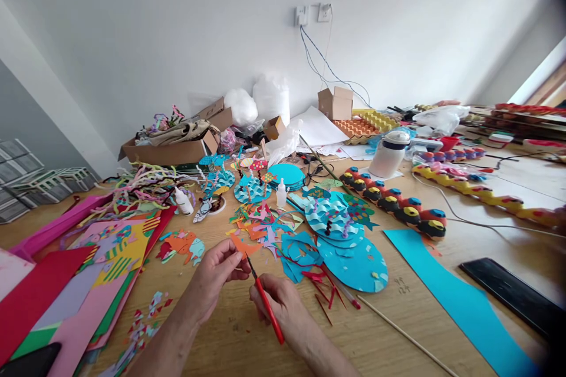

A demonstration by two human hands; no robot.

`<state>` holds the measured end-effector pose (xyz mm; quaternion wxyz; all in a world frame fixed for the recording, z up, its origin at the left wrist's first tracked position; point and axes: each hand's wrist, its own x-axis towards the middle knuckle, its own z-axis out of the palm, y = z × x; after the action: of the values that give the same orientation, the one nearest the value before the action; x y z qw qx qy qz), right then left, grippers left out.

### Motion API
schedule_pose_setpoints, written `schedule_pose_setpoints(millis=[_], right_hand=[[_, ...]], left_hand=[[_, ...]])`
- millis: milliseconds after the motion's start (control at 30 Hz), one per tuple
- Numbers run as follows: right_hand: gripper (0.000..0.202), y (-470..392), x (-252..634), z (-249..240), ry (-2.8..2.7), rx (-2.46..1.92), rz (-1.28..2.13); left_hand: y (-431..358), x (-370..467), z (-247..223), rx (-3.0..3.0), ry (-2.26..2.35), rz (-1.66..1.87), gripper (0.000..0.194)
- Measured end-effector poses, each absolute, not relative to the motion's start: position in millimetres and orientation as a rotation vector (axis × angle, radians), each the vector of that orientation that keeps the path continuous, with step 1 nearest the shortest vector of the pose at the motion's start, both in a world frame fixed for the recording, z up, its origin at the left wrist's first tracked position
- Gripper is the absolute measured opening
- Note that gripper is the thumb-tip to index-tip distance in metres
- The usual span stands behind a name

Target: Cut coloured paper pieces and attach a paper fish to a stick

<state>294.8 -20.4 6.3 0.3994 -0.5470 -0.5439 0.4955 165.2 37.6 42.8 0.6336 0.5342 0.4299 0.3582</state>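
Between the fingertips of my left hand [223, 264] is a small piece of orange paper [244, 245]. My right hand [278, 300] grips red-handled scissors [266, 305], their dark blades touching the orange paper's lower edge. Just beyond both hands lies a heap of coloured paper scraps [260, 221]. Left of my left hand rest several cut paper fish [183, 245] in orange and light blue. Blue paper offcuts [300, 252] and thin red strips [325, 291] lie right of the scissors.
Blue ovals with wave patterns [354, 262] are stacked at right, near a blue paper sheet [446, 288] and a black phone [515, 294]. Coloured sheets [66, 306] cover the left side. Glue bottles [281, 193] stand behind the scraps; a wooden stick [398, 327] lies front right.
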Motion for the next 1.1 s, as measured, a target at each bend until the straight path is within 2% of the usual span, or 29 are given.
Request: schedule_pose_setpoints(millis=[1100], right_hand=[[0.028, -18.6, 296.0, 2.1, -1.434, -1.418, 1.178]], left_hand=[[37.3, 169.4, 35.1, 1.238, 0.952, 0.790, 0.012]])
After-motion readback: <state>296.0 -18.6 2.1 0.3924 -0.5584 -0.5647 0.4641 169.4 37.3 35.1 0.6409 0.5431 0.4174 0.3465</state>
